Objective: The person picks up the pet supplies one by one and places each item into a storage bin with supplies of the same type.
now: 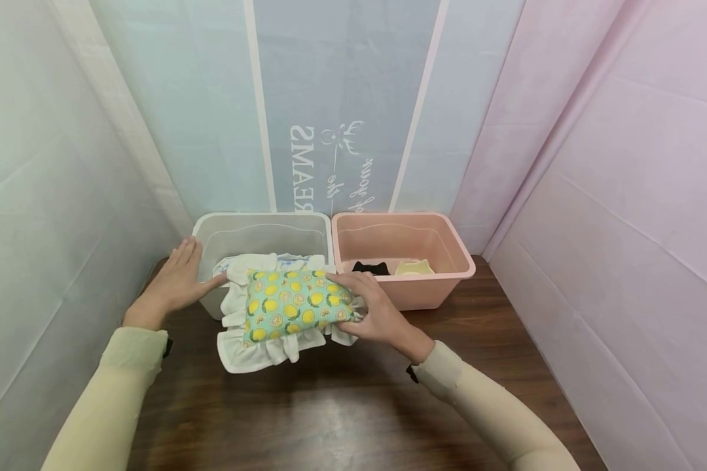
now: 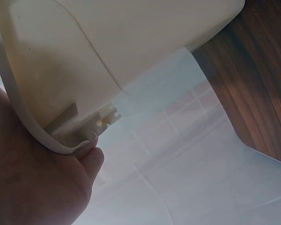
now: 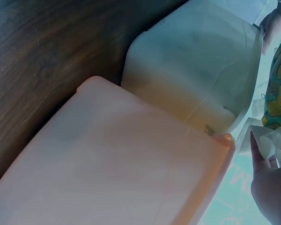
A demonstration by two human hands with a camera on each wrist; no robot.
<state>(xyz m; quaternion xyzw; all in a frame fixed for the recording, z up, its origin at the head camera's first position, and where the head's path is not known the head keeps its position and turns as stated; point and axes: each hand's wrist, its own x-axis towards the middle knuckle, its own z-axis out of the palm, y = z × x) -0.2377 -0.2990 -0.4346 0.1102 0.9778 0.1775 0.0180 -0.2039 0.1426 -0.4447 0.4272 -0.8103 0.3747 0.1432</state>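
Note:
My right hand (image 1: 380, 311) grips the right end of a small lemon-print cushion (image 1: 294, 301) with a white ruffled border, held above the front rim of the whitish bin (image 1: 262, 219). In the right wrist view, the fingers press into the white ruffle (image 3: 277, 141) and only a strip of the lemon print shows. At the bin's front left corner, my left hand (image 1: 173, 284) holds the rim, its thumb toward the cushion. From the left wrist view the hand (image 2: 47, 183) wraps the rim, fingertips at the corner. White cloth with blue marks (image 1: 297, 261) lies inside, partly hidden by the cushion.
A pink bin (image 1: 403, 278) stands directly right of the whitish one, holding a black item (image 1: 372, 268) and a pale yellow item (image 1: 414, 267). Both bins sit on a dark wooden table (image 1: 324, 418). Fabric walls (image 1: 642, 216) enclose the back and sides.

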